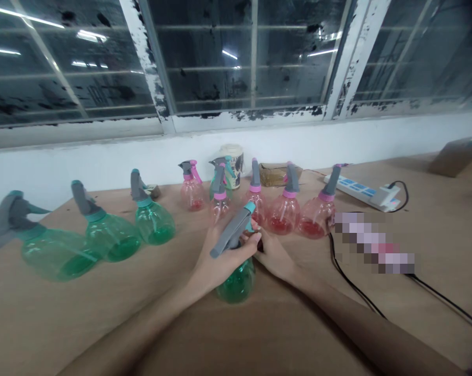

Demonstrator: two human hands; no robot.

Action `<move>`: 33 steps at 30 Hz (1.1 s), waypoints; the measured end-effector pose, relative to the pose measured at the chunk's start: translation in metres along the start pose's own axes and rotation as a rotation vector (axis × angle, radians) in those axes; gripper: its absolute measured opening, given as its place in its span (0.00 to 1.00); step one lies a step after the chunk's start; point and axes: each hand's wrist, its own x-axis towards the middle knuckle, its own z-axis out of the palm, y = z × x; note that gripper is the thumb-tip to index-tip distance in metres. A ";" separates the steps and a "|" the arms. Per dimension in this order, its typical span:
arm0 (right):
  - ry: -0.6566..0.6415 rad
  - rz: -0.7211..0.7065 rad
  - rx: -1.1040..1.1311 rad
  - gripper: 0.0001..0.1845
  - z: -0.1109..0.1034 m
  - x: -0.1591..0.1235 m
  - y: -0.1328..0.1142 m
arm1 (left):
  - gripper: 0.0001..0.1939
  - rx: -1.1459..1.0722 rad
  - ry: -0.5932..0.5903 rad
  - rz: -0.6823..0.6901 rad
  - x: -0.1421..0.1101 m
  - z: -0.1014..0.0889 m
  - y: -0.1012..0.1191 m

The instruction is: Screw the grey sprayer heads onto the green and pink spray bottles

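A green see-through spray bottle (236,286) with a grey and teal spray head (236,230) stands on the table in front of me, its head leaning up to the right. My left hand (220,261) is closed around its neck, just under the head. On the far side, my right hand (277,256) has its fingers curled at the trigger and nozzle; the fingertips are partly hidden behind the bottle and my left hand. Beyond my hands are several pink spray bottles, the nearest being a pink spray bottle (281,216) behind my right hand.
Three green spray bottles, one a green bottle (155,223), line the left side. At the back stand a patterned paper cup (234,151) and a brown box (273,175). A white power strip (357,190), black cables (349,279) and a blurred-out item (372,243) lie right.
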 end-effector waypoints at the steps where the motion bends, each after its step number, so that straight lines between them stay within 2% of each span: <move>1: 0.004 0.005 -0.004 0.11 0.000 0.000 0.000 | 0.05 0.021 -0.007 0.006 -0.001 -0.001 0.000; 6: 0.008 0.029 -0.007 0.05 0.000 0.000 -0.002 | 0.08 0.067 -0.051 0.014 -0.004 -0.005 -0.001; 11: -0.004 0.025 0.001 0.09 0.000 0.000 -0.003 | 0.06 -0.015 -0.082 0.039 -0.002 -0.003 -0.001; 15: -0.027 0.028 0.017 0.12 -0.001 0.001 -0.004 | 0.12 -0.013 -0.045 0.038 -0.002 0.000 -0.002; 22: -0.030 0.012 0.021 0.12 0.000 0.001 -0.001 | 0.16 -0.033 -0.040 0.015 -0.003 0.000 0.000; 27: -0.028 0.021 0.016 0.14 -0.001 0.000 -0.001 | 0.16 -0.067 -0.073 -0.010 -0.003 0.001 0.000; 33: -0.024 0.036 0.010 0.13 0.000 0.000 0.001 | 0.10 0.016 -0.039 -0.011 -0.004 0.000 -0.005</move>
